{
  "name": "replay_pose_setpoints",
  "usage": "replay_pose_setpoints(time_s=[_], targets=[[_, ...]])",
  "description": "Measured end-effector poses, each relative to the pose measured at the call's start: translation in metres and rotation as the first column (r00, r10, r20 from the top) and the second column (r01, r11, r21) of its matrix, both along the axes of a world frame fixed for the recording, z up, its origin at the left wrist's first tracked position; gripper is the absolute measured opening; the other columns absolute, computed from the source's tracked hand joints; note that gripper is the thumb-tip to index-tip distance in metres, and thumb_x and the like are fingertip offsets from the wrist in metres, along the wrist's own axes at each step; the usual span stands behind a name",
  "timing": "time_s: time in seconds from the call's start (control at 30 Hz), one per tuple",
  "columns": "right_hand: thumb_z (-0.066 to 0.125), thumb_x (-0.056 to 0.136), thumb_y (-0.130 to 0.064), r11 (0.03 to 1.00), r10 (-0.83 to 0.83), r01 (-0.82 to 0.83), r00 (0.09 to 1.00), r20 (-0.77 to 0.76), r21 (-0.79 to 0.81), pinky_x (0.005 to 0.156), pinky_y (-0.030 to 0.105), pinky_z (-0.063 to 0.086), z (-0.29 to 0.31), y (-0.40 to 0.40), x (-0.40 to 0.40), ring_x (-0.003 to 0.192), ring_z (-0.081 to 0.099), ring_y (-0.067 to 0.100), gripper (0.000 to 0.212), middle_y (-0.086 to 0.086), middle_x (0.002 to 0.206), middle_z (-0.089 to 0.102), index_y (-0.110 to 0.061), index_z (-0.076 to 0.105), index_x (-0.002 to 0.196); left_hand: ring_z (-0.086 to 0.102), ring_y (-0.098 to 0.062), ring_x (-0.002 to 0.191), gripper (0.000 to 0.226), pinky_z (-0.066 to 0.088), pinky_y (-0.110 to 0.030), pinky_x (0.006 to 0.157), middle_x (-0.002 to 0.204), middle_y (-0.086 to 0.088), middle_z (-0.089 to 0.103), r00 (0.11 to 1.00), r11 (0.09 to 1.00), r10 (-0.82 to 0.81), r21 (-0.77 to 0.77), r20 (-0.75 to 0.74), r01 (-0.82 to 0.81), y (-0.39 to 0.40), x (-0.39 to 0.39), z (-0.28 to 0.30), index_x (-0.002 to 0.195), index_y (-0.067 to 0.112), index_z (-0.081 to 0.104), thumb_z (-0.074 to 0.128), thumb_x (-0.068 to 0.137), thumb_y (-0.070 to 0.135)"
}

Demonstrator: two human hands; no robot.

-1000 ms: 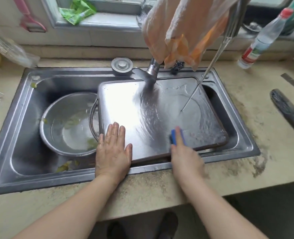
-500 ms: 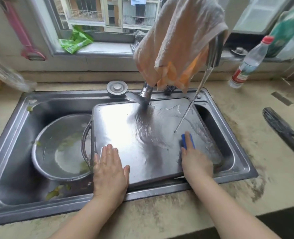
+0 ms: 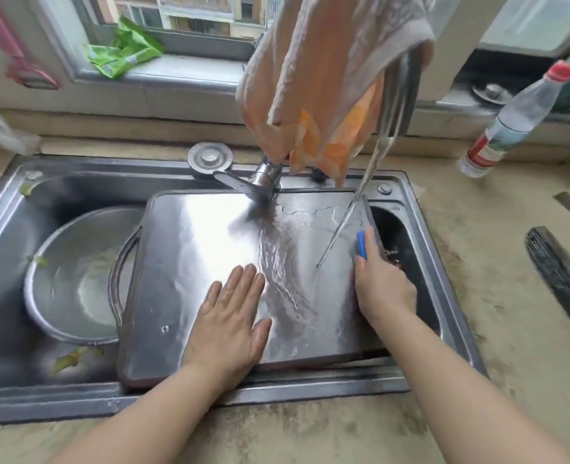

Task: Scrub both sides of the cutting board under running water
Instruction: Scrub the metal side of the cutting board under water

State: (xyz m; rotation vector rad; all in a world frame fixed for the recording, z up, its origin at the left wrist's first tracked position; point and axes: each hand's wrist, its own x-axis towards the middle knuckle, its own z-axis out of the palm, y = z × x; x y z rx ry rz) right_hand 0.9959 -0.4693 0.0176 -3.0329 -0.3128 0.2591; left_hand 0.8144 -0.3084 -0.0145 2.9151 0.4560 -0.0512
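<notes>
Steel cutting board [image 3: 210,262] lies flat across sink [image 3: 59,401], thin water stream [image 3: 347,219] landing on it. Left hand [image 3: 230,326] flat, fingers straight, pressing board. Right hand [image 3: 382,286] grips blue scrubber [image 3: 362,244] at board's right edge. Metal bowl [image 3: 66,279] left of board.

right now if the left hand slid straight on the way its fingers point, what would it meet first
Probably the faucet. The left hand lies flat on the cutting board, with only wet board ahead before it; depth is unclear.
</notes>
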Motion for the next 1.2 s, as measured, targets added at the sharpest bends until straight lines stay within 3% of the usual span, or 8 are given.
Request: replay_pose_setpoints(time_s=[0.17,0.33,0.4,0.6,0.77,0.83,0.97,1.2], targets=[[0.04,0.098,-0.032,0.958,0.276,-0.264,0.955,-0.112,0.112,0.06,0.033,0.035,-0.013,0.047,-0.079,0.069,0.056,0.027,0.073,0.008,0.092,0.066,-0.047,-0.016,0.141,0.048,-0.035,0.126,0.065,0.038,-0.05,0.104,0.135,-0.017,0.051,0.999,0.999,0.038,-0.023,0.039,-0.038,-0.009,0.023,0.019,0.13,0.003,0.053,0.03,0.084,0.042],[0.025,0.098,-0.048,0.966,0.234,-0.21,0.958,-0.165,0.149,0.062,0.034,0.035,-0.002,0.001,-0.051,0.079,0.063,0.029,0.058,0.007,0.091,0.067,-0.054,-0.016,0.14,-0.022,-0.014,0.142,0.065,-0.013,-0.036,0.116,0.156,0.001,-0.016,0.985,0.985,0.169,-0.016,-0.01,-0.17,-0.01,0.041,0.004,0.149,0.021,-0.007,0.007,0.091,0.048],[0.025,0.097,-0.051,0.985,0.162,-0.157,0.983,-0.087,0.067,0.06,0.033,0.035,-0.003,-0.034,-0.047,0.077,0.064,0.027,0.061,0.003,0.086,0.067,-0.053,-0.018,0.139,-0.03,-0.012,0.138,0.065,-0.02,-0.034,0.112,0.153,0.004,-0.024,0.986,0.986,0.164,-0.006,-0.011,-0.164,-0.01,0.039,0.0,0.145,0.022,-0.017,-0.002,0.088,0.05],[0.023,0.101,-0.042,0.995,0.095,-0.09,0.991,-0.098,0.053,0.064,0.033,0.036,0.001,-0.005,0.007,0.082,0.061,0.028,0.06,0.007,0.096,0.066,-0.039,-0.016,0.146,-0.031,-0.014,0.138,0.065,-0.02,-0.035,0.112,0.152,0.003,-0.025,0.988,0.988,0.151,0.016,-0.02,-0.151,-0.009,0.039,-0.002,0.141,0.022,-0.022,-0.006,0.085,0.052],[0.038,0.097,-0.036,0.971,0.216,-0.204,0.972,-0.091,0.126,0.057,0.034,0.035,-0.008,0.01,-0.069,0.06,0.054,0.026,0.076,0.004,0.067,0.051,-0.05,-0.026,0.137,-0.025,-0.014,0.141,0.067,-0.013,-0.037,0.114,0.155,0.002,-0.02,0.986,0.986,0.165,-0.01,-0.024,-0.165,-0.01,0.04,0.001,0.142,0.022,-0.02,-0.005,0.083,0.051],[0.032,0.098,-0.043,0.948,0.304,-0.293,0.949,-0.082,0.126,0.057,0.033,0.035,-0.013,0.002,-0.061,0.067,0.061,0.027,0.069,0.005,0.072,0.058,-0.05,-0.024,0.138,-0.026,-0.014,0.141,0.067,-0.013,-0.037,0.114,0.155,0.002,-0.021,0.987,0.987,0.16,0.01,-0.015,-0.16,-0.01,0.039,-0.001,0.143,0.022,-0.02,-0.004,0.085,0.051],[0.024,0.1,-0.043,0.986,0.165,-0.166,0.984,-0.062,-0.015,0.061,0.032,0.036,0.0,0.006,0.021,0.074,0.059,0.027,0.061,0.009,0.094,0.067,-0.039,-0.014,0.147,-0.027,-0.014,0.14,0.066,-0.016,-0.036,0.113,0.154,0.003,-0.023,0.987,0.987,0.16,0.016,0.004,-0.16,-0.009,0.039,-0.005,0.144,0.023,-0.02,-0.001,0.087,0.05],[0.033,0.096,-0.048,0.962,0.272,-0.272,0.96,-0.064,0.008,0.052,0.032,0.033,-0.013,-0.013,-0.071,0.059,0.059,0.023,0.073,-0.001,0.055,0.039,-0.05,-0.027,0.137,-0.02,-0.018,0.143,0.068,-0.01,-0.039,0.115,0.157,-0.001,-0.015,0.988,0.988,0.153,0.013,0.001,-0.153,-0.008,0.039,-0.002,0.149,0.021,-0.009,0.002,0.087,0.049]])
